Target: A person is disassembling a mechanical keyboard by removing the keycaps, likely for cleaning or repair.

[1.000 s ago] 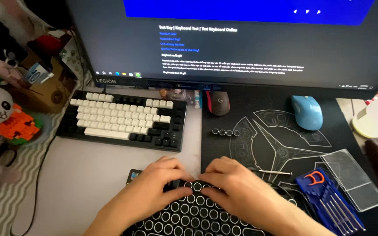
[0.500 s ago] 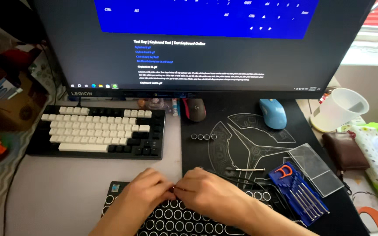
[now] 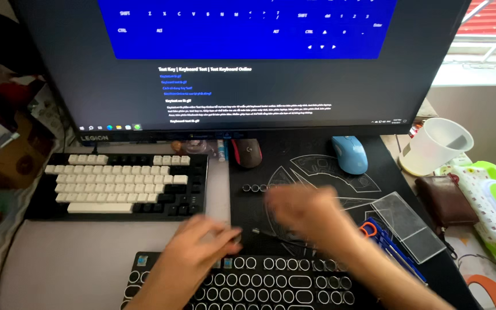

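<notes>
We had the black keyboard with round keys [image 3: 259,284] at the near edge of the desk, and our left hand [image 3: 202,244] lay on its top edge with the fingers curled, though we could not tell whether they held anything. Our right hand [image 3: 302,209] hung blurred above the black desk mat [image 3: 311,163], its fingers too smeared to read. Behind sat a white-and-black keyboard [image 3: 119,183], a blue mouse [image 3: 350,154] and the monitor [image 3: 248,63].

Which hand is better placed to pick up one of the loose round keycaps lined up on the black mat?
Right. The right hand hovers just below the keycap row; the left hand sits lower, at the round-key keyboard.
</notes>
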